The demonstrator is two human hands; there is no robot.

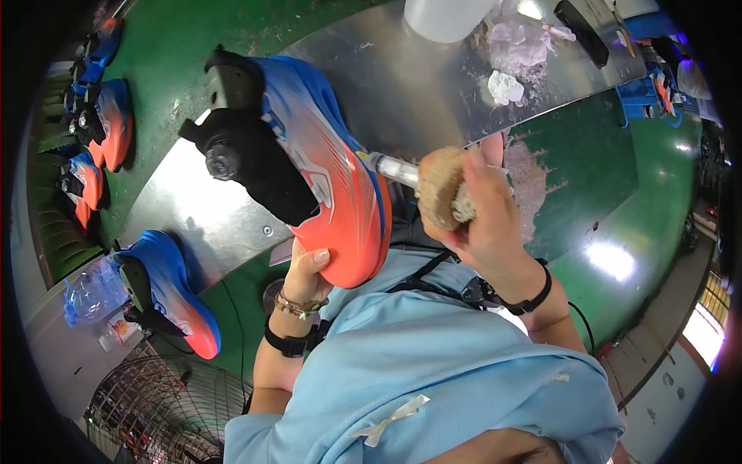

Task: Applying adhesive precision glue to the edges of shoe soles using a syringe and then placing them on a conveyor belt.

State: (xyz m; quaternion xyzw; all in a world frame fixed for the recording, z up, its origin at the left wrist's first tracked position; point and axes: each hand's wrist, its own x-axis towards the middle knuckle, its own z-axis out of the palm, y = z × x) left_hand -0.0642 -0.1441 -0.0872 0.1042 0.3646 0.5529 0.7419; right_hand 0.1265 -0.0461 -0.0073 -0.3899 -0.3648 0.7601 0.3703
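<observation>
— Fingers?
— My left fingers (308, 267) grip the blue-orange shoe's (325, 166) toe above the steel desk (402, 85); my right fingers (483, 185) clutch a tan sponge (442, 185), hiding a syringe-like tube's (390, 168) end.
— Containers?
— A white tub (447, 15), cut off, contents unseen.

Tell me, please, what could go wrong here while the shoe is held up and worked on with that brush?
The left hand grips only the toe of the shoe, so it could twist or slip. The brush in the right hand might smear the orange side.
</observation>
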